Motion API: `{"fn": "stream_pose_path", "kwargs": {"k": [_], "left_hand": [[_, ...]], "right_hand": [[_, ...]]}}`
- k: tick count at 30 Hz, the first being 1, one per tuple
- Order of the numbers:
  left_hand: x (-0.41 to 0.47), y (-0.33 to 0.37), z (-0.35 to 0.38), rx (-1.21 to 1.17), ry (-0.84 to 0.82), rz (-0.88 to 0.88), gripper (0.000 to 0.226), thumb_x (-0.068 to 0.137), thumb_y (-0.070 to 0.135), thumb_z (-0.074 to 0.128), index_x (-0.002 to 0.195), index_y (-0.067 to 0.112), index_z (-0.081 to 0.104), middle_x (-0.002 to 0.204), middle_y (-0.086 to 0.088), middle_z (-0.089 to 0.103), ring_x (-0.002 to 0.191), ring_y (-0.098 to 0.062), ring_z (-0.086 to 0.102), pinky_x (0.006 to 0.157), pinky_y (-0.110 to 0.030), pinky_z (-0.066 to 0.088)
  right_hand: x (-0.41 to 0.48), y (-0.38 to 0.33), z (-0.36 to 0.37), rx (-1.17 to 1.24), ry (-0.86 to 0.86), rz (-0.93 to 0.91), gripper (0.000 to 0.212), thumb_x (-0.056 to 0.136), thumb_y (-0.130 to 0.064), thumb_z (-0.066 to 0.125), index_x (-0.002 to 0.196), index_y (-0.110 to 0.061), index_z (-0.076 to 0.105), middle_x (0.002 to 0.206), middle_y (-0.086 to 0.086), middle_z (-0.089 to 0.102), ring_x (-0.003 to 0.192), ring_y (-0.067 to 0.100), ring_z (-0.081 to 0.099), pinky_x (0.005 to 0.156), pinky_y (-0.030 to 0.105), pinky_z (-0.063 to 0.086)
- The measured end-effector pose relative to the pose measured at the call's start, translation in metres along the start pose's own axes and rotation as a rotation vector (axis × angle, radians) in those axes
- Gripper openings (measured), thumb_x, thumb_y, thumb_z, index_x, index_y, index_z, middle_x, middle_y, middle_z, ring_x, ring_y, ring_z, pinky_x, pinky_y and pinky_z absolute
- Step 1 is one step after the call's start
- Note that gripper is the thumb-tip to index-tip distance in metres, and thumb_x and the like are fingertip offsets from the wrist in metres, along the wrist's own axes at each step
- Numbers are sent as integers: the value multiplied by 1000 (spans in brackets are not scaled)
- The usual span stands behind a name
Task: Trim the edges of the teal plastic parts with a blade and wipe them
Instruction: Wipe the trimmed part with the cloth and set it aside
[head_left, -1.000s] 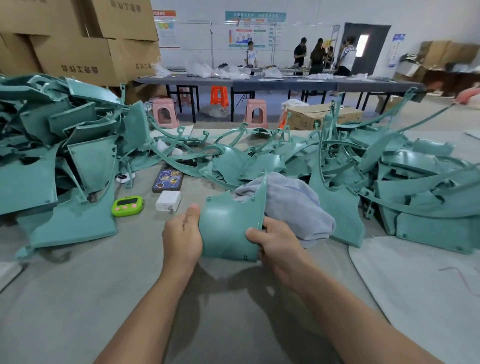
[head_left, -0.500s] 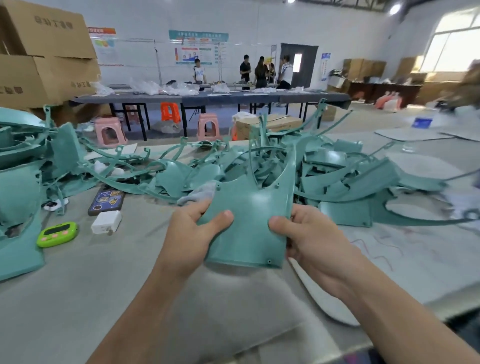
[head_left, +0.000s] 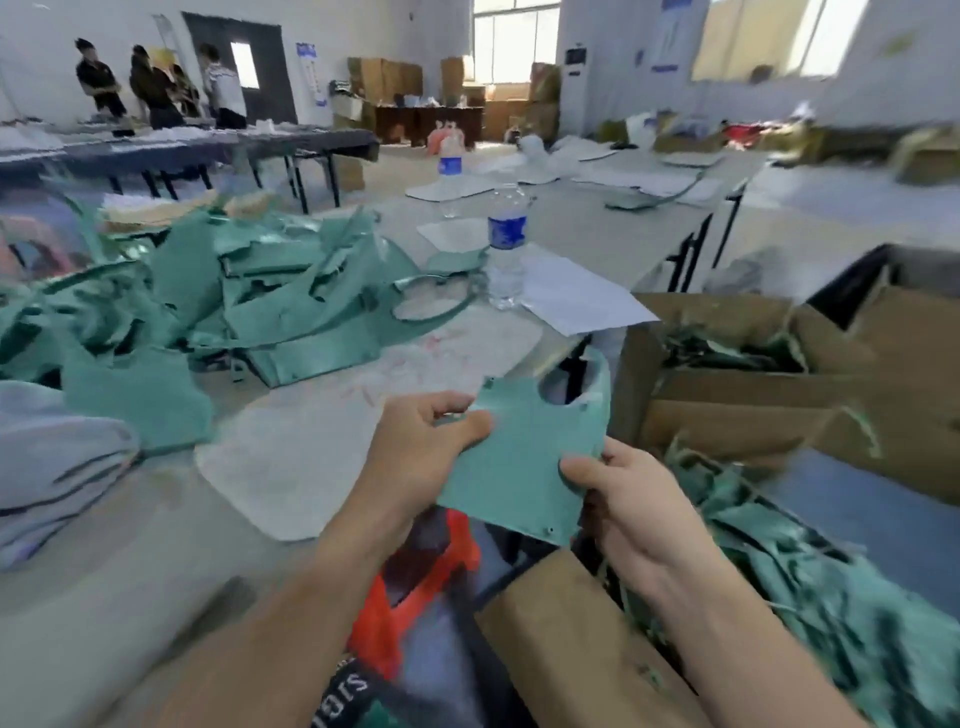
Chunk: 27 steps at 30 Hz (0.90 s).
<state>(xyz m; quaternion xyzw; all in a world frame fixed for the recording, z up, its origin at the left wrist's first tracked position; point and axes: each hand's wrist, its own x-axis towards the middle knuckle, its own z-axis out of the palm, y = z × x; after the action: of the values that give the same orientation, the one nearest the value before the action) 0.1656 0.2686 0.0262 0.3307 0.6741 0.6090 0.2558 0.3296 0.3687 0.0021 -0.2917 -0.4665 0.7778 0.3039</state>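
Firstly, at the near right a brown cardboard flap (head_left: 571, 639) lay beside a heap of teal offcuts (head_left: 841, 613). Left of it sat an orange-red object (head_left: 421, 577), too blurred for me to identify, against the edge of the grey table (head_left: 104, 571).

Just beyond, both hands held one teal part (head_left: 524, 457) in the air, off the table's right edge and near the boxes. The left hand (head_left: 421, 447) pinched its left edge, thumb on the face and fingers behind. The right hand (head_left: 628, 499) gripped the lower right edge, thumb likewise on the face.

I judged the part to be a thin moulded shell: light, and fairly stiff across its broad panel. It would likely flex at the narrow strip beside the round cutout near its top. The face looked smooth, so it might slip, and the edges might be sharp. In my view the hold belongs on the broad lower panel at opposite edges, away from that strip.

Farther off, a white pad (head_left: 291, 467) lay on the table left of the hands, with a folded grey cloth (head_left: 52, 457) at the left margin. Beyond these lay a pile of teal parts (head_left: 260, 301), with a water bottle (head_left: 506, 244) upright to its right and a paper sheet (head_left: 576, 296) just beside the bottle. An open carton (head_left: 727, 374) at the right held more offcuts. Farthest, at the left, several people (head_left: 156, 88) stood behind a long dark table (head_left: 208, 143).
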Motion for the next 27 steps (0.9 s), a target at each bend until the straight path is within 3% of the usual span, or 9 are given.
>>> {"fn": "stream_pose_path", "kwargs": {"k": [4, 7, 11, 13, 16, 20, 22, 24, 27], "left_hand": [[-4, -21, 95, 76, -389, -133, 56, 64, 1, 62, 113, 24, 76, 103, -5, 79, 88, -19, 74, 72, -28, 54], [-15, -40, 170, -121, -522, -329, 58, 80, -9, 57, 124, 26, 69, 130, -6, 68, 118, -27, 65, 101, -41, 51], [-50, -62, 245, -270, -726, -657, 55, 99, 13, 59, 151, 22, 44, 146, 0, 56, 134, -20, 52, 113, -50, 41], [-61, -63, 272, -304, -778, -724, 60, 104, 21, 55, 159, 21, 30, 160, -2, 39, 146, -22, 39, 117, -54, 36], [-63, -53, 299, -257, -861, -720, 59, 108, 34, 46, 161, 24, 22, 168, -3, 22, 154, -23, 22, 121, -54, 27], [-61, -49, 300, -143, -876, -699, 63, 105, 45, 47, 160, 27, 23, 168, -4, 19, 155, -23, 19, 118, -53, 29], [-51, -53, 294, -78, -808, -664, 63, 104, 45, 49, 160, 25, 27, 167, -4, 23, 154, -22, 23, 118, -53, 30], [-43, -55, 292, 2, -688, -622, 62, 103, 42, 53, 158, 20, 33, 164, -6, 31, 150, -22, 31, 116, -50, 34], [-44, -65, 302, 86, -533, -595, 54, 103, 39, 52, 148, 10, 47, 145, -10, 54, 130, -27, 53, 108, -45, 41]], "right_hand": [[-27, 12, -99, 151, 335, 28, 25, 98, 6, 52, 107, -5, 73, 101, 12, 79, 81, 25, 78, 58, 34, 61], [-48, 21, -170, 283, 571, 32, 25, 99, 7, 51, 111, -4, 70, 110, 14, 77, 94, 31, 75, 70, 41, 61], [-76, 42, -253, 522, 837, 36, 24, 99, 8, 52, 120, 2, 61, 121, 24, 69, 108, 40, 67, 88, 52, 56], [-79, 42, -289, 612, 907, 16, 28, 101, 2, 51, 128, 5, 58, 120, 25, 68, 106, 39, 68, 92, 52, 56], [-68, 29, -327, 591, 994, -21, 20, 102, -8, 57, 119, 3, 61, 125, 21, 64, 106, 36, 66, 94, 53, 55], [-62, 52, -334, 140, 816, 387, 23, 101, -22, 63, 120, -9, 59, 135, 21, 56, 128, 36, 57, 84, 50, 57], [-53, 63, -325, 63, 762, 431, 18, 101, -18, 61, 117, -9, 61, 142, 29, 54, 130, 40, 56, 92, 52, 58], [-38, 70, -306, 78, 717, 372, 20, 102, -15, 56, 120, -7, 63, 131, 27, 63, 115, 37, 65, 92, 49, 59], [-7, 67, -259, 129, 559, 304, 16, 99, -11, 55, 110, -4, 65, 95, 14, 69, 78, 24, 66, 70, 37, 57]]}}
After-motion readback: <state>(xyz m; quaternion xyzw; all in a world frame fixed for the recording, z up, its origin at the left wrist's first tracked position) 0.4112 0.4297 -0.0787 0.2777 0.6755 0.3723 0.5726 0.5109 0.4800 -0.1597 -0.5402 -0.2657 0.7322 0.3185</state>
